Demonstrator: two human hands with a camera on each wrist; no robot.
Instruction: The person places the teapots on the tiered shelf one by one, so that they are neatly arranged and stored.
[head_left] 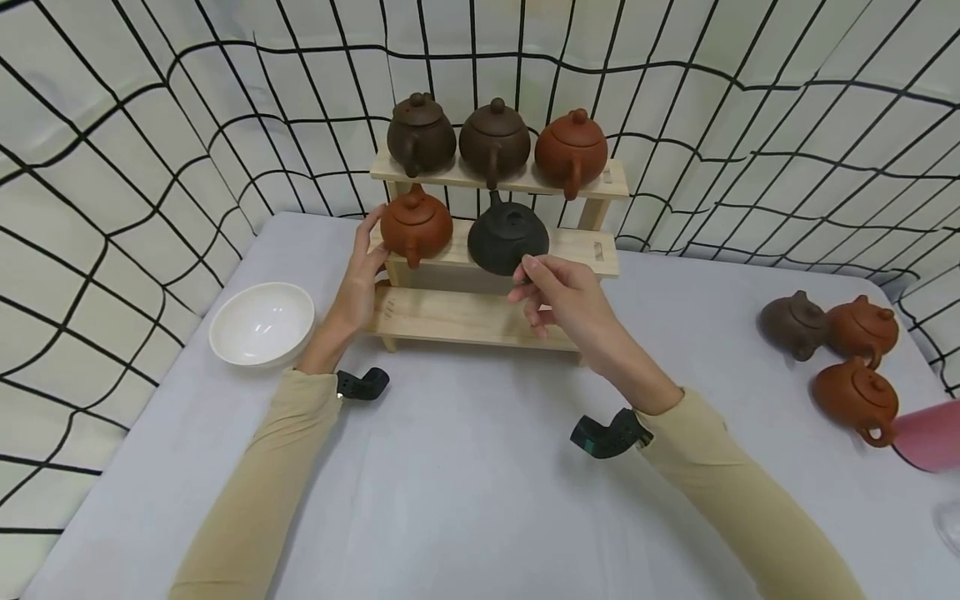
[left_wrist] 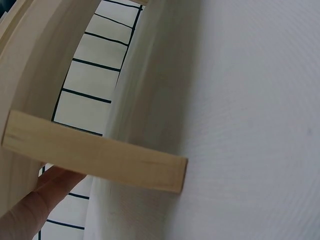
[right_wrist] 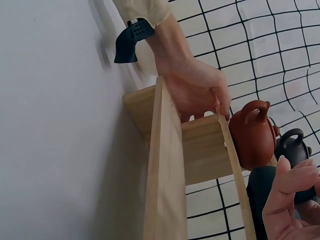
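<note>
A three-step wooden shelf rack [head_left: 450, 317] stands on the table with teapots on its upper two steps. My left hand [head_left: 358, 287] grips the rack's left end at the middle step, close beside a reddish-brown teapot [head_left: 416, 223]; in the right wrist view its thumb lies by the shelf edge and its fingers [right_wrist: 187, 107] reach around the end support. My right hand [head_left: 566, 300] pinches the handle of a black teapot [head_left: 504, 237] at the middle step, spout pointing back. Whether its base touches the board is hidden.
Two dark brown teapots [head_left: 495, 137] and a reddish one [head_left: 573, 150] line the top step. A white bowl [head_left: 262, 325] sits left of the rack. Three more teapots [head_left: 855, 396] cluster at the right, near a pink object [head_left: 930, 435]. Black wire grid [head_left: 697, 154] surrounds the table.
</note>
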